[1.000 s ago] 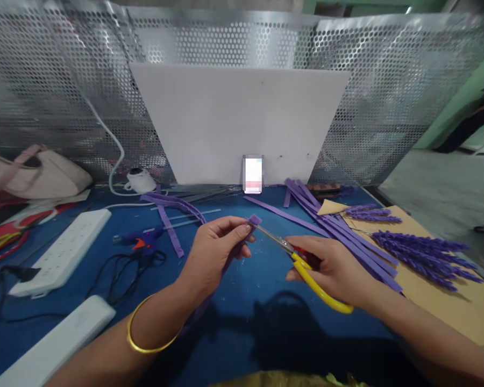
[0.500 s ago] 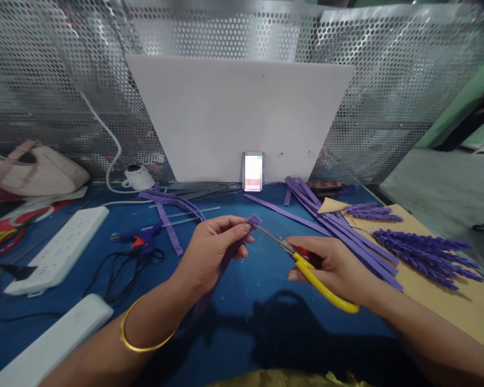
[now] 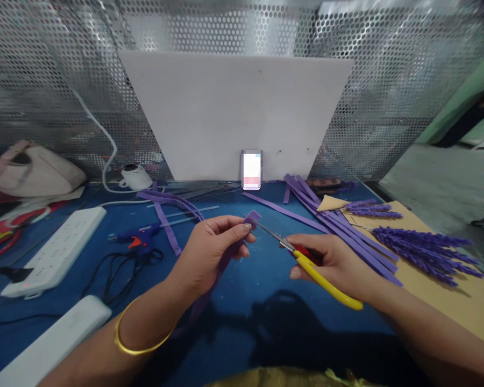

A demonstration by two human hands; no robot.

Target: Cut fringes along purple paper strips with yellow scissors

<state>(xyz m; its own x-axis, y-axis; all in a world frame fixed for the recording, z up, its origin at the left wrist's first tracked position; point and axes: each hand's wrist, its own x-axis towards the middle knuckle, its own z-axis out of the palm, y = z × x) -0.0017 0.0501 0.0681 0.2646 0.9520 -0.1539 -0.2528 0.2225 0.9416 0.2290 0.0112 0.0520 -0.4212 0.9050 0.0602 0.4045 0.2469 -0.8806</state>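
My left hand (image 3: 213,250) is closed on a purple foam strip (image 3: 251,217); the strip's end sticks up past my thumb and the rest trails down under my palm. My right hand (image 3: 334,263) grips yellow-handled scissors (image 3: 306,260), whose blades point left at the strip's end. Both hands hover over the blue table (image 3: 262,269), close together at the middle.
Loose purple strips (image 3: 334,223) and finished purple flower spikes (image 3: 423,250) on brown card (image 3: 460,301) lie to the right. A blue glue gun (image 3: 139,239) with black cord, white power strips (image 3: 54,250), a bag (image 3: 32,172) sit left. A white board (image 3: 237,115) leans on perforated metal at the back.
The hands have hardly moved; the scissor blades stay at the strip's end, with my right hand shifted slightly right and lower. The view has tilted a little.
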